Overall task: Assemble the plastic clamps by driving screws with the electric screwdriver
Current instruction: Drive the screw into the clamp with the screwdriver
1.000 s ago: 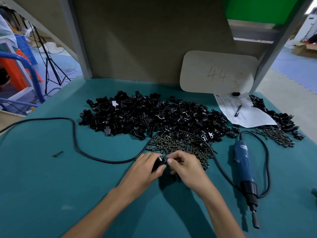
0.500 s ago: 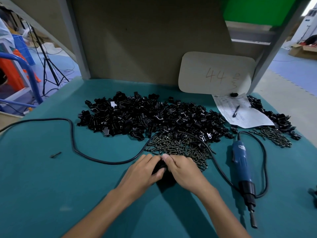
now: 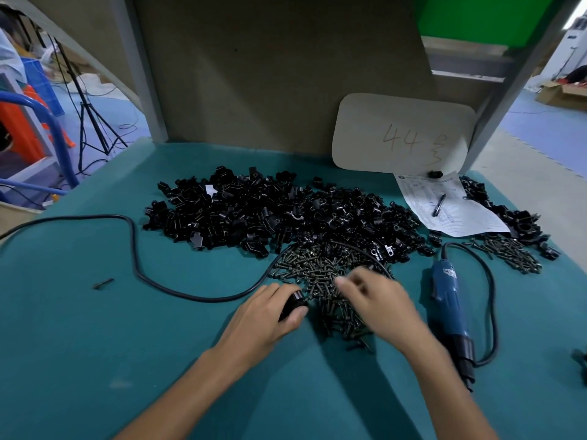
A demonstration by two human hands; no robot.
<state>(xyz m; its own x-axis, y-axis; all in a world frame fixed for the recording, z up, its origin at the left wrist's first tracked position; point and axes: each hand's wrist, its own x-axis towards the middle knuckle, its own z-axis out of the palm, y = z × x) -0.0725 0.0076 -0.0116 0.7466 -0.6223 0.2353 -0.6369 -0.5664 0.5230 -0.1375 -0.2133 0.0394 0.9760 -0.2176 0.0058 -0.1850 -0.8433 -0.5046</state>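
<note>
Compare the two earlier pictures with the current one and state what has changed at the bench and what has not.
The right hand has let go of the black clamp and moved right and away, over the loose screws; it is blurred, so its grip is unclear. The left hand still holds the clamp. The electric screwdriver, its cable and the heap of clamps lie as before.

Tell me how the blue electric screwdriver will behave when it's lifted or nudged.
The blue electric screwdriver looks rigid and probably hefty for its size. Its round barrel may roll if nudged. The cord looped beside it will likely drag.
</note>
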